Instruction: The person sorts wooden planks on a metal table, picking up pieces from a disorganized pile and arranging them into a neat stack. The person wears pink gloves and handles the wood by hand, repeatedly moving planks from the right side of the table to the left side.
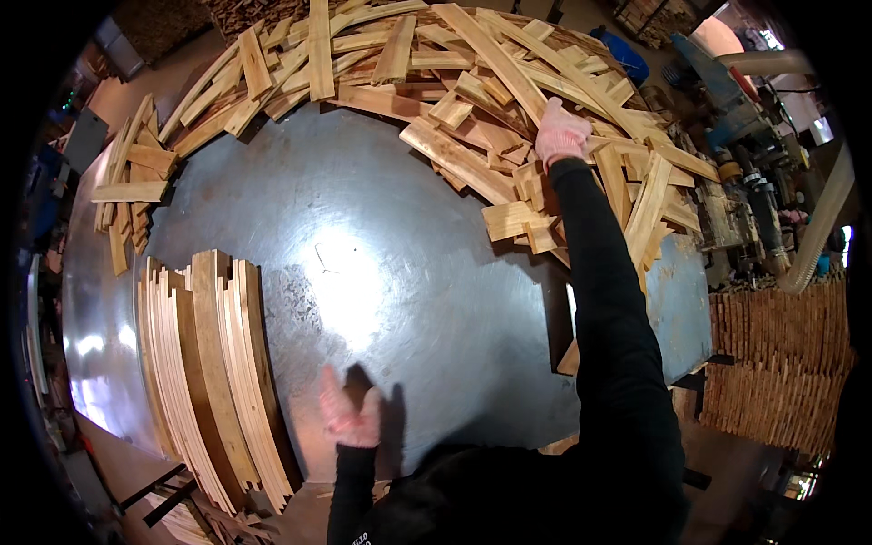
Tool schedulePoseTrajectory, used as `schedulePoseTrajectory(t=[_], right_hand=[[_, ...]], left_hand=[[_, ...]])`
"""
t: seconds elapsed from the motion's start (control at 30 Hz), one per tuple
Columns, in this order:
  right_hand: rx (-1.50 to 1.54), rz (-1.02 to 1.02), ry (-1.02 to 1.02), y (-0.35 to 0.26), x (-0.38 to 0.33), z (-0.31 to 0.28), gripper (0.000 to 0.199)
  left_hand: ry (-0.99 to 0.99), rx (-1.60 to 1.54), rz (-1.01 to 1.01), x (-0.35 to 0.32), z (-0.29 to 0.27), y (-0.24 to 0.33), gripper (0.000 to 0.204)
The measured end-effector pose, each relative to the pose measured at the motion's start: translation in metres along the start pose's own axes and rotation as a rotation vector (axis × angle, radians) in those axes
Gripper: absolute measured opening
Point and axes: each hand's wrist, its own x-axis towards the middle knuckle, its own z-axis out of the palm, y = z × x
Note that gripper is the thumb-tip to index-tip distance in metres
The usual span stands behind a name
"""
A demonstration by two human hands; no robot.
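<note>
My right hand (561, 134), in a pinkish work glove, reaches far forward into a heap of loose wooden boards. Its fingers are closed at the near end of a long pale board (495, 62), which slants away to the far left over the heap. My left hand (352, 416), gloved alike, hovers over the near part of the grey metal table (409, 263). Thumb and fingers stand apart there, with nothing between them. Beside it on the left lies a neat stack of long boards (211, 354), set on edge side by side.
Boards of mixed lengths (391, 54) lie in a jumble along the table's far rim. A smaller board pile (132, 186) sits at the far left. Machinery (754, 173) with hoses stands on the right, above a tall stack of wood strips (777, 363).
</note>
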Motion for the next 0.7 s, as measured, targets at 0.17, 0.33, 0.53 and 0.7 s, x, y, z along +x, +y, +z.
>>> schedulePoseTrajectory(t=[0.17, 0.33, 0.53, 0.7], right_hand=[[1.592, -0.496, -0.691, -0.019, -0.067, -0.049, 0.031], [0.599, -1.071, -0.900, -0.055, -0.180, -0.065, 0.036], [0.417, -0.268, 0.205, -0.048, 0.014, 0.043, 0.049], [0.423, -0.199, 0.123, -0.084, 0.035, 0.036, 0.060]], left_hand=[[-0.236, -1.024, -0.396, 0.075, 0.060, 0.087, 0.092], [-0.917, -2.217, -0.559, 0.139, 0.086, 0.090, 0.088], [-0.777, -1.491, -0.458, 0.092, 0.037, 0.114, 0.097], [-0.462, -1.366, -0.541, 0.050, -0.013, 0.085, 0.072]])
